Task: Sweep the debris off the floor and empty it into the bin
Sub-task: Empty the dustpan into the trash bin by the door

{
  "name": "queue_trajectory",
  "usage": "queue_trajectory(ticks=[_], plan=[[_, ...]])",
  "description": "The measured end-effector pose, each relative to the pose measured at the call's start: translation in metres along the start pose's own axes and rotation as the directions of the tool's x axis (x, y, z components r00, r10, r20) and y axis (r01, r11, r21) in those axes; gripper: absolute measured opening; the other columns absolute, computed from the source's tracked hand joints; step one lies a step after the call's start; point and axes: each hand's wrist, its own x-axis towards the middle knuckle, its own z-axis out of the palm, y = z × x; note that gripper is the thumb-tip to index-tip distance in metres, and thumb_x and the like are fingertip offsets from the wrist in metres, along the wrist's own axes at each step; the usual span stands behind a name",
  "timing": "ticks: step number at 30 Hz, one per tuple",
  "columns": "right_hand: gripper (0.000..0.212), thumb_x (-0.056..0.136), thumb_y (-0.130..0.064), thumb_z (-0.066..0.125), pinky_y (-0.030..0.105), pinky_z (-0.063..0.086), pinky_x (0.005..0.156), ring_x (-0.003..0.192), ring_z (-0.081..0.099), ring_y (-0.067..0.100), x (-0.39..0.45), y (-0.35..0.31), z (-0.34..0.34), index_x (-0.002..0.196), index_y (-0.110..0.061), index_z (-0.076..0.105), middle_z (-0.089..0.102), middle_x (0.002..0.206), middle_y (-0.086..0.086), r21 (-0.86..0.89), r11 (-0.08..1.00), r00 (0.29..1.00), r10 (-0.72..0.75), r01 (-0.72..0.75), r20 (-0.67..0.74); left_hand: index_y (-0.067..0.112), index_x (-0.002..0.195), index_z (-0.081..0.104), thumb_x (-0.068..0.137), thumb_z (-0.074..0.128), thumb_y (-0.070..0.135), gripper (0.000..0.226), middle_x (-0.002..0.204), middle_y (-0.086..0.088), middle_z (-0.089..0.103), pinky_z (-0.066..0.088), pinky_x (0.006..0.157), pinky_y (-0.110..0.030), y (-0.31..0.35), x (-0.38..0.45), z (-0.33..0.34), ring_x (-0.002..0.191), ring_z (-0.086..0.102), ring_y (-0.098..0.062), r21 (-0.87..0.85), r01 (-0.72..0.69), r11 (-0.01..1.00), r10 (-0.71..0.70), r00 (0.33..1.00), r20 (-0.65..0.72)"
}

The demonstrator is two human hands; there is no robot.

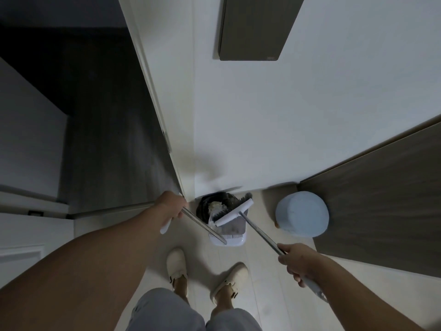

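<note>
1. While your dustpan (228, 231) hangs tipped over the black-lined bin (216, 207) at the frame's lower centre, the biggest risk I see is spillage: the pan's mouth looks almost as wide as the bin's opening, so debris (232, 228) could slide past the rim onto the pale floor (260, 263).
2. Because the bin sits jammed in the corner between the white door frame (164, 130) and the wall (286, 115), you have little room to swing; a hard flick of the broom head (235, 213) might flip crumbs against the wall or nudge the bin.
3. Just right of the bin stands a pale blue round container (301, 213), beside the dark wood panel (381, 211) at the right edge; it narrows your approach from that side.
4. Your slippers (176, 263) stand just below the pan, so anything that falls could land near them.
5. Your left hand (170, 205) wraps curled fingers round the dustpan's metal handle (202, 226); a loose hold there would let the pan twist.
6. Your right hand (298, 261) has its fingers closed round the broom handle (260, 235), whose bristles rest at the pan's mouth, over the bin.
7. Some debris, pale and lumpy, already lies in the bin; more seems left in the pan.
</note>
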Motion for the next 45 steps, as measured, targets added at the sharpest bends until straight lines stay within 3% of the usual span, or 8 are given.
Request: queue_trajectory(ticks=[6,10,16,24,30,38,45], plan=[[0.05,0.098,-0.016,0.048,0.02,0.04,0.043,0.049,0.046,0.017,-0.01,0.011,-0.008,0.146,-0.029,0.042,0.054,0.061,0.006,0.036,0.999,0.997,-0.02,0.022,-0.07,0.006,0.076,0.058,0.085,0.068,0.01,0.014,0.048,-0.011,0.057,0.03,0.046,-0.023,-0.001,-0.001,-0.001,0.041,0.045,-0.021,0.012,0.004,1.0,-0.004,1.0,0.013],[0.053,0.097,-0.015,0.049,0.02,0.039,0.043,0.045,0.045,0.015,-0.015,0.011,-0.023,0.147,-0.031,0.042,0.051,0.056,0.004,-0.012,1.0,0.999,0.013,-0.014,-0.031,0.005,0.069,0.056,0.084,0.066,0.009,0.019,0.053,-0.016,0.061,0.032,0.044,-0.02,-0.002,-0.001,-0.002,0.034,0.045,-0.02,0.043,0.0,0.999,-0.001,1.0,0.014],[0.052,0.098,-0.016,0.048,0.019,0.042,0.043,0.053,0.048,0.014,-0.006,-0.002,0.008,0.148,-0.028,0.04,0.058,0.074,0.006,-0.132,0.991,0.999,0.02,-0.025,-0.041,0.006,0.071,0.059,0.085,0.068,0.014,0.018,0.052,-0.012,0.062,0.034,0.047,-0.022,-0.001,-0.007,-0.003,0.035,0.047,-0.018,0.09,-0.016,0.996,0.014,1.0,0.026],[0.049,0.097,-0.017,0.045,0.025,0.049,0.048,0.057,0.055,0.02,0.002,0.004,0.026,0.146,-0.024,0.043,0.063,0.081,0.013,-0.045,0.998,0.996,-0.036,0.033,-0.08,0.002,0.083,0.063,0.087,0.064,0.012,0.011,0.053,-0.013,0.06,0.033,0.048,-0.022,-0.01,-0.007,-0.001,0.035,0.045,-0.017,-0.003,-0.013,1.0,0.013,1.0,-0.004],[0.05,0.099,-0.017,0.046,0.02,0.043,0.043,0.052,0.051,0.017,-0.011,0.015,0.009,0.147,-0.027,0.041,0.06,0.074,0.007,-0.057,0.998,0.992,-0.044,0.038,-0.117,0.004,0.071,0.057,0.086,0.066,0.011,0.019,0.047,-0.011,0.058,0.033,0.048,-0.023,-0.011,-0.008,-0.003,0.04,0.046,-0.02,0.002,0.005,1.0,-0.005,1.0,0.005],[0.044,0.098,-0.016,0.049,0.026,0.049,0.052,0.062,0.054,0.018,-0.004,0.005,0.021,0.141,-0.022,0.048,0.061,0.08,0.011,-0.079,0.997,1.0,0.024,-0.025,-0.015,0.006,0.074,0.057,0.085,0.066,0.014,0.017,0.048,-0.012,0.06,0.033,0.047,-0.023,-0.009,-0.007,-0.002,0.035,0.046,-0.019,0.043,-0.011,0.999,0.011,1.0,0.001],[0.047,0.097,-0.012,0.047,0.026,0.045,0.048,0.054,0.05,0.02,0.008,0.008,0.032,0.143,-0.022,0.047,0.058,0.071,0.013,0.109,0.994,0.999,0.001,0.003,-0.038,0.007,0.071,0.053,0.085,0.064,0.013,0.019,0.042,-0.009,0.055,0.038,0.055,-0.026,-0.007,-0.006,0.0,0.047,0.055,-0.024,0.008,-0.001,1.0,0.002,0.999,-0.038]])
